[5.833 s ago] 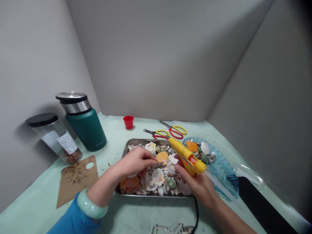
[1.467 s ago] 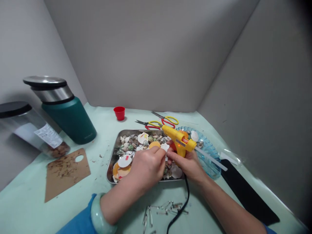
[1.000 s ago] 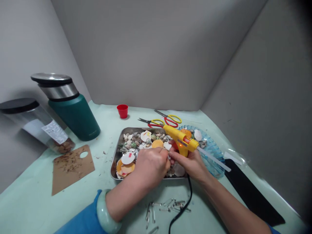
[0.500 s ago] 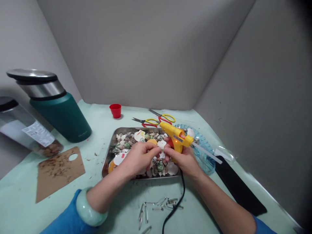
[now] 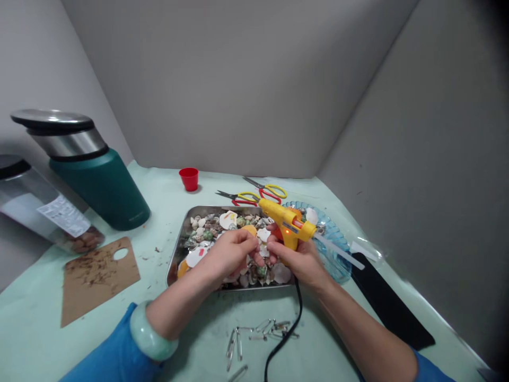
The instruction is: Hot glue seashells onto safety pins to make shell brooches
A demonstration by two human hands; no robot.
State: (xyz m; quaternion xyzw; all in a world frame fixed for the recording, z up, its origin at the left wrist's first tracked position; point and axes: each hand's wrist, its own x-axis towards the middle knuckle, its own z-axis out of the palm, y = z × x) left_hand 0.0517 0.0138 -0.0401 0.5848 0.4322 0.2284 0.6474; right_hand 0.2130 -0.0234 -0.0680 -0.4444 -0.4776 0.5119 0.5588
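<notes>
While we lean over a tray (image 5: 174, 265) of shells (image 5: 196, 257): our two hands meet above its middle, fingertips near one another, at a table (image 5: 207, 339) covered in pale green.

Left hand (image 5: 234, 252): thumb and fingers draw together just beside the right fingertips; whether they pinch something small, we cannot tell.

Right hand (image 5: 304, 261): our fingers wrap the grip of a yellow glue gun (image 5: 280, 215), the thumb reaching toward the left hand.

Glue gun: we hold it above the tray's right part, tip toward the far side, likely so that its heat points away from our fingers; a small light glows on its side, and a glue stick (image 5: 341, 251) juts from its back.

Cord (image 5: 284, 339): it drops past the tray's near edge and curves beside the pins (image 5: 239, 346), its slack perhaps there to let the right hand turn.

Shells: they fill the tray, whose raised rim probably stops them straying; more sit on a blue plate (image 5: 336, 241) to the right.

Far edge: scissors (image 5: 226, 195) lie just beyond the tray; a red cup (image 5: 189, 180) stands farther left.

Left side: bottle (image 5: 99, 185), jar (image 5: 59, 217) and board (image 5: 97, 270) sit well apart from the tray, leaving our forearm a lane.

Room: a strip of table separates tray and pins; plate and black strip (image 5: 389, 297) flank our right forearm.
</notes>
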